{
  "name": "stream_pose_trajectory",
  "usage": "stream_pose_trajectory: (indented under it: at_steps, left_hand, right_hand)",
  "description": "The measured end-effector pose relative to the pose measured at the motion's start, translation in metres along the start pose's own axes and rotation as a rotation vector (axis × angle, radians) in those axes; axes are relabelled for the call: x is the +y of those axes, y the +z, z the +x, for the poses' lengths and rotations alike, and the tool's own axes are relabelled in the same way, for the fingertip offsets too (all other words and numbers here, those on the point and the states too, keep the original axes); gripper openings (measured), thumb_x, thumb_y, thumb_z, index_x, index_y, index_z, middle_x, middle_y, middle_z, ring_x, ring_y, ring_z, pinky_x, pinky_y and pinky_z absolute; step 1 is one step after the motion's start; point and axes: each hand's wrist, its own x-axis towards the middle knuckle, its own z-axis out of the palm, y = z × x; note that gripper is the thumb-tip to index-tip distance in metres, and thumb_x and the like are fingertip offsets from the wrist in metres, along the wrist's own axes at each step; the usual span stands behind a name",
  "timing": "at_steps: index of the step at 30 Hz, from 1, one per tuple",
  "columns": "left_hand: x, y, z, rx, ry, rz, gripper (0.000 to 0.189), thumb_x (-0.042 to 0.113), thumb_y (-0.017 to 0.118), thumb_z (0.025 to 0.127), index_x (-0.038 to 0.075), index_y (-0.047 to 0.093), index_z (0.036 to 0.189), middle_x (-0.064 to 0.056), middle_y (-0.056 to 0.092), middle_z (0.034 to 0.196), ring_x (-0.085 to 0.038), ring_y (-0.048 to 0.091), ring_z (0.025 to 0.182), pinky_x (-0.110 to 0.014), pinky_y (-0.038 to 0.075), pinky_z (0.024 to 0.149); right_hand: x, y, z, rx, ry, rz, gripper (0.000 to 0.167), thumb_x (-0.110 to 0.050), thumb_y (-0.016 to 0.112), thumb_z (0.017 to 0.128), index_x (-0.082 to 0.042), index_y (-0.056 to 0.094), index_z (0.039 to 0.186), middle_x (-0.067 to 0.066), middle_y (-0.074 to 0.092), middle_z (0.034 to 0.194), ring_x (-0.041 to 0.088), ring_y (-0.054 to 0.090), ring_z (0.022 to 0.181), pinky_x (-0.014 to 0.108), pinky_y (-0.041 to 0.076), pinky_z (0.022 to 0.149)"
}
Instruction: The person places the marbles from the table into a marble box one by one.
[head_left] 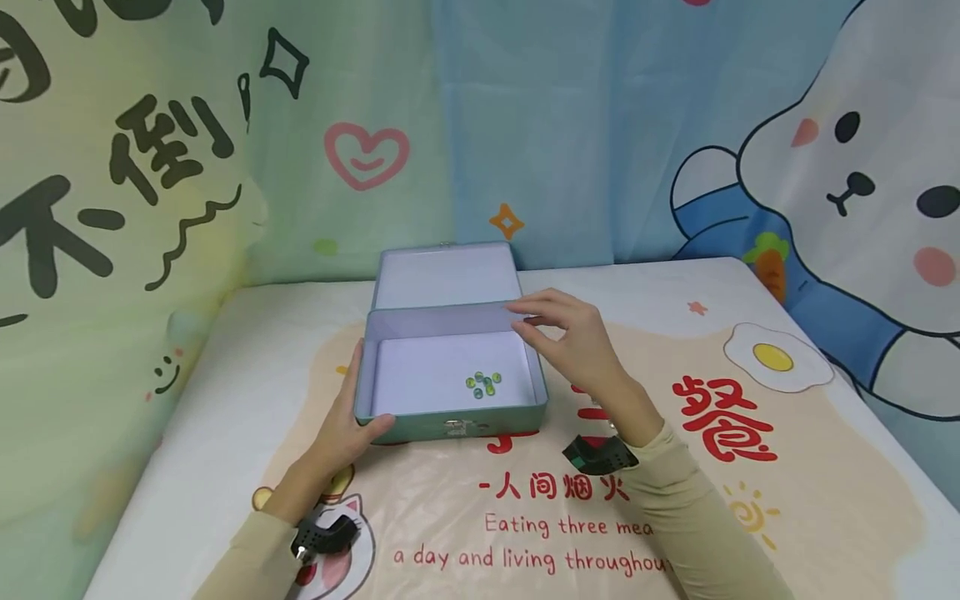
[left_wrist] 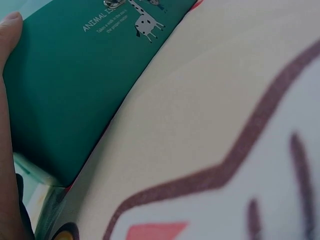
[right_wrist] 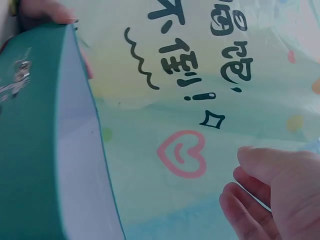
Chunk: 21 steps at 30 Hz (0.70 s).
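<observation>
A green tin box (head_left: pixel 457 427) with a pale inside stands on the table, its hinged lid (head_left: pixel 447 275) tipped back. Several small green glass marbles (head_left: pixel 478 394) lie together on its floor, towards the right front. My left hand (head_left: pixel 347 417) grips the box at its left front corner, the thumb on the front wall and the fingers along the left side. In the left wrist view the giraffe-printed front (left_wrist: pixel 75 85) shows beside that thumb. Over the right back corner, my right hand (head_left: pixel 566 333) hovers with loosely bent fingers, thumb apart from them, nothing between (right_wrist: pixel 280 190).
A printed cloth (head_left: pixel 562 542) with red lettering covers the table. Behind the table hangs a patterned curtain (head_left: pixel 525 150) with a heart and a large cartoon animal. Dark straps (head_left: pixel 600 454) sit on both wrists.
</observation>
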Motion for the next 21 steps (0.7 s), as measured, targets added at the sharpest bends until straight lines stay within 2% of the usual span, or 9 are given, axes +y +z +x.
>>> stream_pose_trajectory:
  at_steps: [7, 11, 13, 18, 21]
  left_hand:
    - [0.03, -0.001, -0.001, 0.001, -0.012, -0.01, 0.105, 0.031, 0.07, 0.082, 0.018, -0.006, 0.154, -0.02, 0.001, 0.159, -0.048, 0.016, 0.139, -0.066, 0.019, 0.104]
    - [0.034, -0.001, -0.001, 0.001, -0.01, -0.01, 0.106, 0.032, 0.07, 0.082, 0.017, -0.006, 0.153, -0.02, 0.001, 0.159, -0.048, 0.015, 0.14, -0.066, 0.018, 0.104]
    - [0.027, -0.001, -0.001, 0.001, -0.009, -0.014, 0.106, 0.031, 0.07, 0.081, 0.02, -0.007, 0.153, -0.016, 0.001, 0.16, -0.046, 0.016, 0.14, -0.065, 0.018, 0.104]
    - [0.024, -0.002, -0.001, 0.0, -0.014, -0.012, 0.107, 0.028, 0.071, 0.081, 0.021, -0.007, 0.153, -0.015, 0.0, 0.16, -0.045, 0.016, 0.14, -0.065, 0.018, 0.105]
    - [0.029, 0.0, -0.002, 0.001, -0.014, -0.012, 0.106, 0.029, 0.07, 0.081, 0.018, -0.007, 0.153, -0.018, 0.0, 0.16, -0.046, 0.015, 0.14, -0.065, 0.017, 0.105]
  right_hand:
    - [0.005, -0.033, -0.032, -0.021, 0.013, -0.099, 0.032, -0.005, 0.076, 0.078, -0.01, 0.072, 0.109, 0.002, 0.07, 0.105, 0.016, 0.067, 0.091, 0.013, 0.048, 0.084]
    - [0.015, -0.052, -0.056, -0.017, 0.015, -0.17, 0.036, -0.001, 0.079, 0.073, -0.01, 0.073, 0.108, 0.002, 0.07, 0.104, 0.013, 0.064, 0.097, 0.007, 0.042, 0.087]
    - [0.021, -0.059, -0.069, -0.008, 0.037, -0.209, 0.038, 0.0, 0.08, 0.071, -0.01, 0.073, 0.107, 0.002, 0.071, 0.103, 0.01, 0.063, 0.099, 0.005, 0.041, 0.088]
    - [0.036, -0.069, -0.102, -0.003, 0.154, -0.317, 0.036, -0.005, 0.081, 0.071, -0.012, 0.074, 0.106, -0.001, 0.071, 0.102, 0.011, 0.064, 0.099, 0.002, 0.039, 0.085]
    - [0.043, -0.068, -0.119, -0.016, 0.27, -0.374, 0.033, -0.011, 0.08, 0.074, -0.011, 0.074, 0.106, -0.001, 0.07, 0.102, 0.016, 0.066, 0.097, 0.011, 0.047, 0.081]
